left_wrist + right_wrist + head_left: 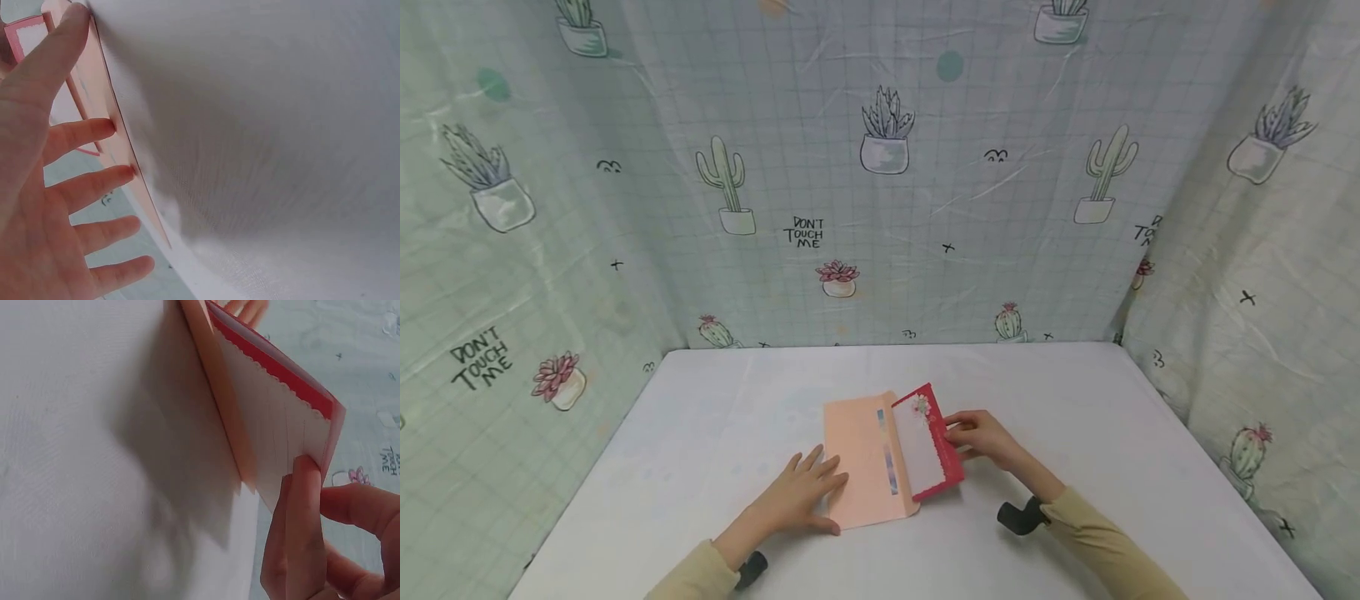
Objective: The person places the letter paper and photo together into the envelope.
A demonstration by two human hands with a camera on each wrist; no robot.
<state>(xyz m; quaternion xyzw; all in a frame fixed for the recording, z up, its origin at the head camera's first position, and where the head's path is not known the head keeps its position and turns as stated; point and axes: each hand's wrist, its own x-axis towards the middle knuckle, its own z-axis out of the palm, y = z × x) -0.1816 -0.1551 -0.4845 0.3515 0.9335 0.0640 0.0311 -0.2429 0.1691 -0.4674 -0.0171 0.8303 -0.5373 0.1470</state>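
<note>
A peach envelope (pixel 859 454) lies on the white table, its flap side toward the right, with a strip of bluish patches along it. From that side sticks out a folded sheet of letter paper (pixel 921 454), white with a red border and a small flower print; ruled lines show on it in the right wrist view. My left hand (pixel 796 493) is spread, its fingertips resting on the envelope's left edge. With thumb and fingers my right hand (pixel 988 437) pinches the letter paper's outer red edge, holding it tilted up. The paper's inner end is hidden by the envelope.
The white table (pixel 722 417) stretches around the envelope on all sides. Behind it and at both sides hangs a pale curtain (pixel 955 200) printed with cacti. A black wrist mount (pixel 1021 517) sits by the right sleeve, another (pixel 751 570) by the left.
</note>
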